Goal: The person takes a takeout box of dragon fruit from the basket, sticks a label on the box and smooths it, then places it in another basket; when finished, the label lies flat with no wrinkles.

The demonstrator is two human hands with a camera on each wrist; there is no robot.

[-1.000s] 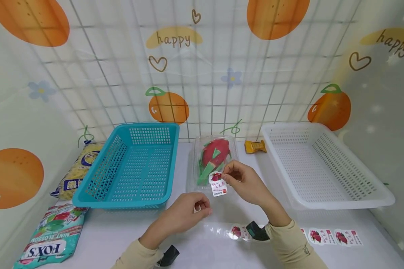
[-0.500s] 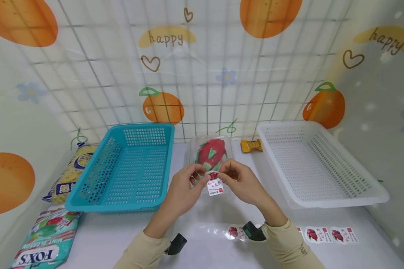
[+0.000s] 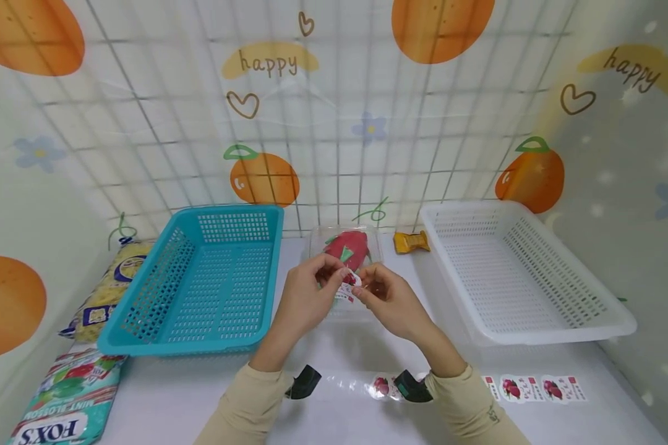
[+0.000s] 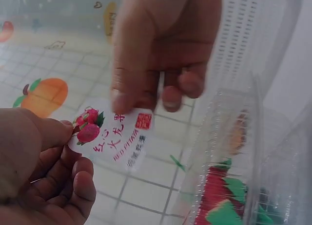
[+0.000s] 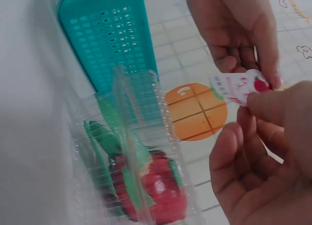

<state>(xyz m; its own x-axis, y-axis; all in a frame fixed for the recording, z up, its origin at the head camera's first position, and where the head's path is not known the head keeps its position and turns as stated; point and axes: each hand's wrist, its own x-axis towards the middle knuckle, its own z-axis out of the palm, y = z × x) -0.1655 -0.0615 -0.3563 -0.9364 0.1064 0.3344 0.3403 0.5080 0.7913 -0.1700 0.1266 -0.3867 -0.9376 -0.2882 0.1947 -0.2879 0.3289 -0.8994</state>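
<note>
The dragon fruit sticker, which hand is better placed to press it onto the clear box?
Probably the right hand: it pinches the sticker directly above the clear box, while the left hand only steadies its other end.

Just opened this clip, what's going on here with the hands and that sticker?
A person holds a small dragon-fruit sticker between both hands: the left hand and the right hand each pinch an edge of it, above a clear plastic clamshell box that holds a red dragon fruit. The box sits on the table between an empty blue basket and an empty white basket. A strip of more stickers lies near the right sleeve.
</note>
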